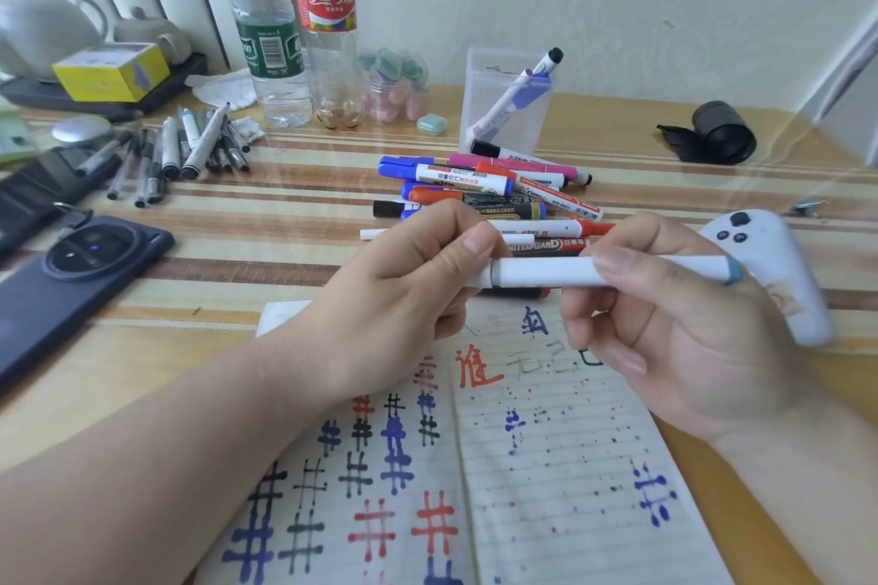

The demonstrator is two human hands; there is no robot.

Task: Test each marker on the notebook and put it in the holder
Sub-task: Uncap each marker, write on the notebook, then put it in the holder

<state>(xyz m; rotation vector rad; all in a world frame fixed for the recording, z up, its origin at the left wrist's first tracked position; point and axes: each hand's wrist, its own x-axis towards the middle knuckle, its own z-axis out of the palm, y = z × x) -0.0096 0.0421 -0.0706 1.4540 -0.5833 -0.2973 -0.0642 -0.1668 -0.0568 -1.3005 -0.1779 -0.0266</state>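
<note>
Behind the hands: marker pile (489, 190) on the table (237, 223), just past the notebook's top edge; clear holder (480, 76) stands behind the pile, one purple-white pen (518, 97) leaning inside it.
Left side: grey pens (180, 147) in a loose heap, phone (62, 280) flat near the left edge, two bottles (268, 38) and a jar (394, 86) at the back by the wall.
Right side: white controller (769, 271) just beside the right hand, partly hidden by it; black roll (722, 133) further back.
In the way: pile sits between the hands and the holder; both forearms cover parts of the notebook.
Room: bare striped table between phone and left hand, and between holder and black roll; back edge meets the wall.
Notebook (546, 466): open, flat under both hands, pages full of red, blue and black hash marks and dots.
Marker (546, 273): white, blue band at its right end, held level in the air over the notebook's top edge, in front of the pile.
Left hand (404, 280): thumb and curled fingers pinch the marker's left end; a seam shows just right of them.
Right hand (665, 323): thumb and curled fingers grip mid-barrel; blue end sticks out past it toward the controller.
</note>
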